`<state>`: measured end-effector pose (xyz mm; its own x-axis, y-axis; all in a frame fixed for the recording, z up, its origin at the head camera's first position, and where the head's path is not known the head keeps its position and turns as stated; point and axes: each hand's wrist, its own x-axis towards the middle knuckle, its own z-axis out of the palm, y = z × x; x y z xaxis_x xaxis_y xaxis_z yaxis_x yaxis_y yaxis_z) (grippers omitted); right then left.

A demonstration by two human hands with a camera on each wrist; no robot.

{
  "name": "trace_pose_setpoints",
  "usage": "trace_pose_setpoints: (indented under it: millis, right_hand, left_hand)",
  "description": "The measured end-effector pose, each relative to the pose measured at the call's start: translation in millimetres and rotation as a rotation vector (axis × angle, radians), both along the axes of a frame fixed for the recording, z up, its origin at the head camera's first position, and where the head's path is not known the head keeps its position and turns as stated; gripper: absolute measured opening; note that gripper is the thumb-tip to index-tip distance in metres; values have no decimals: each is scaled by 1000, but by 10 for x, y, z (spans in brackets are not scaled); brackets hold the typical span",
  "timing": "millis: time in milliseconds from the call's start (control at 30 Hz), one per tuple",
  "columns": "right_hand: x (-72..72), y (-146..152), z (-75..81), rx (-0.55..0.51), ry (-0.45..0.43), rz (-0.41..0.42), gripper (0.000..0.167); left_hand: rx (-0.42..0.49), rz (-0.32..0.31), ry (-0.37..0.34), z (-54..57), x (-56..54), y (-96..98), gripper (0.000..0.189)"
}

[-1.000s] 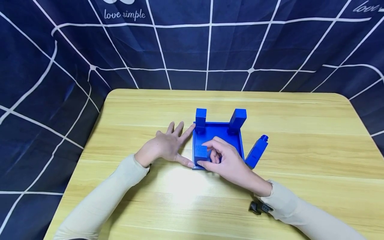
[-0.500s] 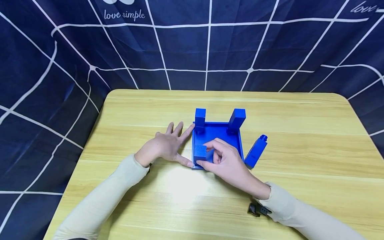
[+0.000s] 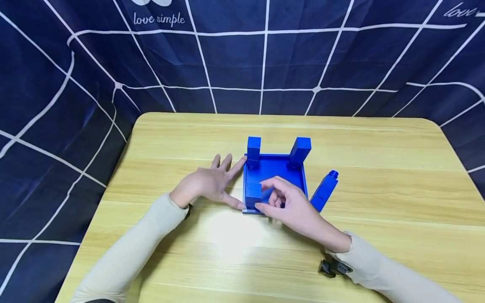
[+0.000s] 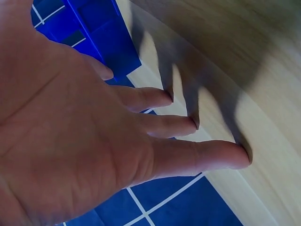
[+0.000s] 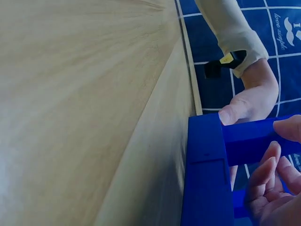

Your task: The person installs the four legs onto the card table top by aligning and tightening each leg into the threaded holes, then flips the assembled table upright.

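A blue square panel with a raised rim (image 3: pixel 274 156) lies on the wooden table, like a small tabletop turned upside down. Two blue square legs, one far left (image 3: pixel 253 147) and one far right (image 3: pixel 301 149), stand up from its far corners. At the near left corner, my right hand (image 3: pixel 295 206) pinches another upright blue leg (image 3: pixel 253 193) between thumb and fingers. My left hand (image 3: pixel 212 183) is spread on the panel's left side, with thumb and index fingertip touching its edge. In the left wrist view, the left fingers (image 4: pixel 202 155) are straight and hold nothing.
A loose blue leg (image 3: pixel 325 189) with a threaded end lies tilted just right of the panel, its lower end hidden behind my right hand. The pale wooden table (image 3: pixel 182 134) extends around. A dark blue gridded cloth (image 3: pixel 235 59) hangs behind and at the sides.
My right hand has shifted slightly to the right, its thumb now nearer the held leg's right edge. The left hand, panel and other legs stay in place.
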<state>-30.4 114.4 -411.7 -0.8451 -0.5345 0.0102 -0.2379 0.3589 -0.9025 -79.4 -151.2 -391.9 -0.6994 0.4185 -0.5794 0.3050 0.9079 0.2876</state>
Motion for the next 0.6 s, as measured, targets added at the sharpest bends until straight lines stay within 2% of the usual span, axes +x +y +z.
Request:
trace_pose_setpoints:
  millis: [267,600]
  right_hand:
    - [-8,140,58,-23,-40,-4,27]
    - [-96,475,173,-25,-12,-59,19]
  left_hand:
    - [11,14,-14,-12,6,6,142]
    - [39,37,-45,-8,7,-10,143]
